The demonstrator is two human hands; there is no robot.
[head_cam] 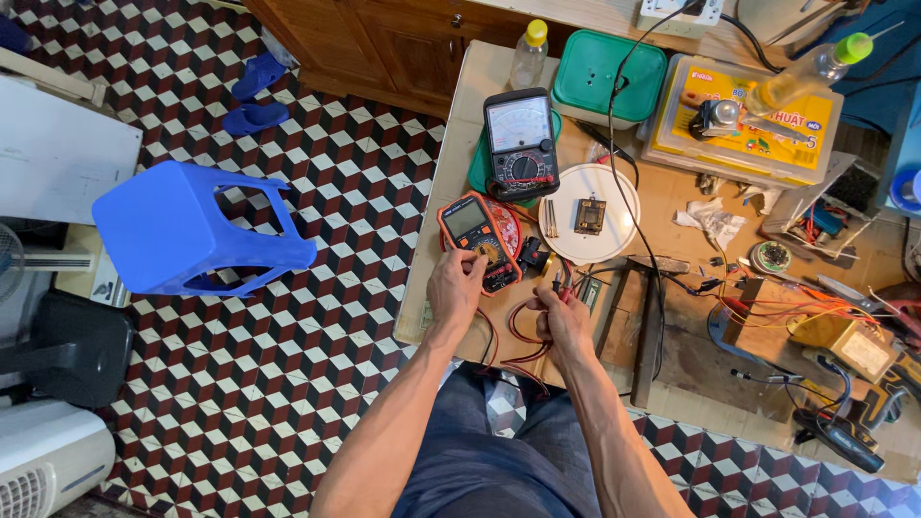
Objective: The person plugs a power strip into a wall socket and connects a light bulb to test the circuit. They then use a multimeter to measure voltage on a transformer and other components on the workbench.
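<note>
Right at the near edge of the workbench point(432, 288), the left hand point(457, 285) rests on the lower part of an orange digital multimeter point(477, 237), fingers bent over its dial; whether they pinch the dial or only press on it cannot be told. The right hand point(561, 317) is closed around thin probe leads point(523, 331), red and black, which loop down from the fist toward the person's lap; small metal tips stick up just above the fingers. The orange meter lies tilted on the bench, its screen pointing away from the person, with a red round object partly under its right side.

Just beyond it stands a black analogue multimeter point(519, 142) with a pale needle scale, propped on a green lid. Beside that sits a white round plate point(614, 225) carrying a small brown circuit module point(590, 215). A black cable point(619, 163) runs from the back of the bench across the plate's right side. Farther back are a green lidded box point(608, 75), a clear bottle with a yellow cap point(529, 55) and a yellow flat case point(748, 125). To the right lie tangled orange wires point(815, 307). On the chequered floor to the left stands a blue plastic stool point(192, 230), with blue slippers point(254, 96) farther off.
</note>
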